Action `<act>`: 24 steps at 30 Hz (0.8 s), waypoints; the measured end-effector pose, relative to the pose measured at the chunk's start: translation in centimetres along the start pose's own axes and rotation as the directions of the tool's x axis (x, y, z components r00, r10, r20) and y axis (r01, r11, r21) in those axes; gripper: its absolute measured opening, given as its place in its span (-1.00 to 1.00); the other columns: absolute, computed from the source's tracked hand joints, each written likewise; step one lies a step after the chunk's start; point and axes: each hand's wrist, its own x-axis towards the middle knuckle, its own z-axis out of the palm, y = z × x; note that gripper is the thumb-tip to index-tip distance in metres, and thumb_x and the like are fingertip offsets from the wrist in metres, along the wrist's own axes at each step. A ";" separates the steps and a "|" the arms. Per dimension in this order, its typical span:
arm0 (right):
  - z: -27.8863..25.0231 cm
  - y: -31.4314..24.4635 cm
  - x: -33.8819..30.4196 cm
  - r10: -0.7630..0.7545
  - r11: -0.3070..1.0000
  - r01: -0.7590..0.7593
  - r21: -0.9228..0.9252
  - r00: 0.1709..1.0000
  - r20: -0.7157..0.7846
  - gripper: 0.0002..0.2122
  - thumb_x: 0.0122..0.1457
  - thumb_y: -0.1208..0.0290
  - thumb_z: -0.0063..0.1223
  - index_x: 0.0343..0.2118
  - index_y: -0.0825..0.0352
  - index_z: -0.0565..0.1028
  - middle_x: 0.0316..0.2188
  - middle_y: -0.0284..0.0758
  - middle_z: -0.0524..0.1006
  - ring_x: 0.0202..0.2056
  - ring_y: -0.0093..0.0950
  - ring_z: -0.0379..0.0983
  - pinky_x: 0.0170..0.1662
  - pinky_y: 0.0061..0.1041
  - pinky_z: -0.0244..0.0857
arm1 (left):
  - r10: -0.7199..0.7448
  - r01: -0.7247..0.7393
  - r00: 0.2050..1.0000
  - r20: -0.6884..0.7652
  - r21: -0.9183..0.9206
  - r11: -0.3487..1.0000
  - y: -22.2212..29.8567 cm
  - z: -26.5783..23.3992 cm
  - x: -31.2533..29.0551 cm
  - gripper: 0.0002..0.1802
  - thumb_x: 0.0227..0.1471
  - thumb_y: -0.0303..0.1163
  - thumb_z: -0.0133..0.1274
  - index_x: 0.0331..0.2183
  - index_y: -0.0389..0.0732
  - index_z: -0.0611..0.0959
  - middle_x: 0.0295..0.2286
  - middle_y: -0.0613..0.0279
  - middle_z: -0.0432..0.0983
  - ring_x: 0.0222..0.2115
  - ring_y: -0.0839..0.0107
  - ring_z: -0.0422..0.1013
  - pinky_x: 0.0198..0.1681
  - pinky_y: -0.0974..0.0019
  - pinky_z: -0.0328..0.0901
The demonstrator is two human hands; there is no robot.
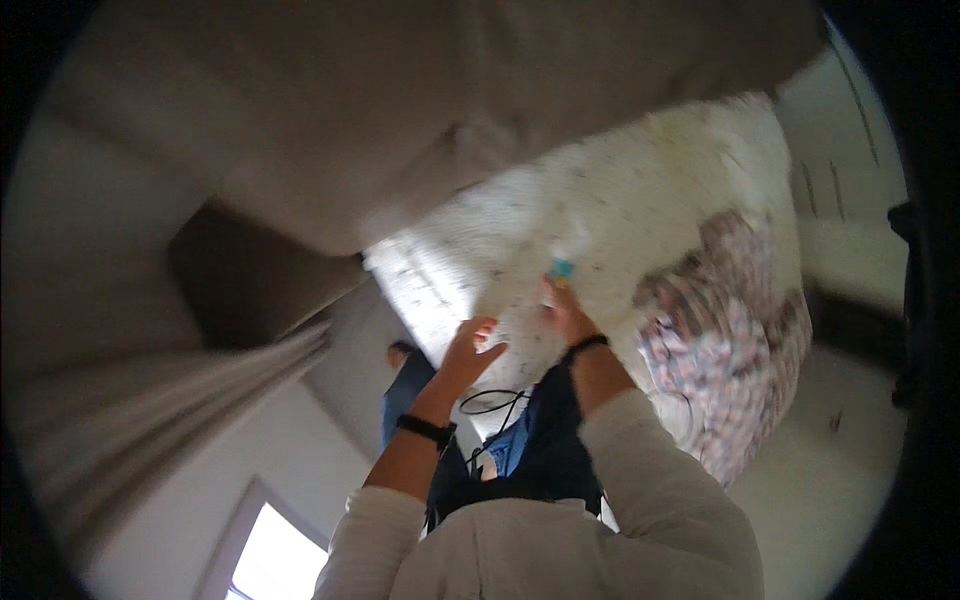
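My left hand (470,346) hovers over a pale, dark-flecked bed surface (470,235), its thumb and fingers apart and nothing in them. To its right, my right hand (568,314) has its fingers closed around a small teal and yellow object (561,270). Motion blur hides what kind of thing that object is. A dark band circles each wrist. Below my hands, a thin black cable (492,400) loops in front of my dark trousers.
A crumpled patterned blanket (725,350) lies on the bed at the right. Large brown fabric (330,110) hangs across the top and left. A bright window (275,555) shows at the lower left, and a pale cabinet-like surface (835,150) stands at the far right.
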 end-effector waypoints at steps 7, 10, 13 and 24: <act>0.3 1.3 4.4 -0.014 0.954 0.000 -0.301 0.999 -0.044 -0.34 0.01 0.00 0.23 0.00 0.45 0.29 -0.14 -0.11 0.44 -0.25 -0.29 0.45 -0.24 -0.32 0.38 | 0.017 -0.094 0.986 0.165 0.473 0.876 -0.5 2.9 7.5 -0.32 -0.38 -0.33 0.42 -0.14 -0.15 0.47 -0.22 0.08 0.39 -0.11 0.10 0.29 -0.03 0.08 0.23; 0.5 1.0 3.6 -0.147 0.945 0.104 -0.311 0.982 -0.117 -0.59 -0.02 0.06 0.27 -0.30 0.33 0.47 -0.40 -0.33 0.51 -0.36 -0.47 0.41 -0.29 -0.40 0.31 | -0.242 0.119 0.960 0.143 0.574 0.810 -0.4 2.9 9.7 -0.24 -0.52 -0.29 0.47 -0.21 -0.18 0.43 -0.21 0.05 0.39 -0.10 0.02 0.24 0.02 0.06 0.16; 0.8 1.7 3.5 -0.307 0.908 0.245 -0.340 0.941 -0.141 -0.61 -0.02 0.11 0.30 -0.32 0.34 0.48 -0.39 -0.32 0.52 -0.34 -0.46 0.44 -0.31 -0.41 0.31 | -0.410 0.244 0.907 0.096 0.673 0.698 -0.2 3.9 11.5 -0.16 -0.56 -0.23 0.50 -0.18 -0.21 0.39 -0.16 0.05 0.37 -0.05 0.04 0.21 0.05 0.08 0.15; -15.6 -18.7 3.3 -0.369 0.928 0.366 0.066 0.927 0.059 -0.66 0.18 0.13 0.06 -0.19 0.33 0.39 -0.32 -0.27 0.46 -0.27 -0.35 0.42 -0.23 -0.35 0.33 | -0.400 0.312 0.906 -0.140 0.859 0.405 -0.7 6.3 11.8 0.01 -0.67 -0.13 0.54 -0.13 -0.26 0.36 -0.17 -0.07 0.39 -0.09 0.01 0.32 -0.01 0.09 0.28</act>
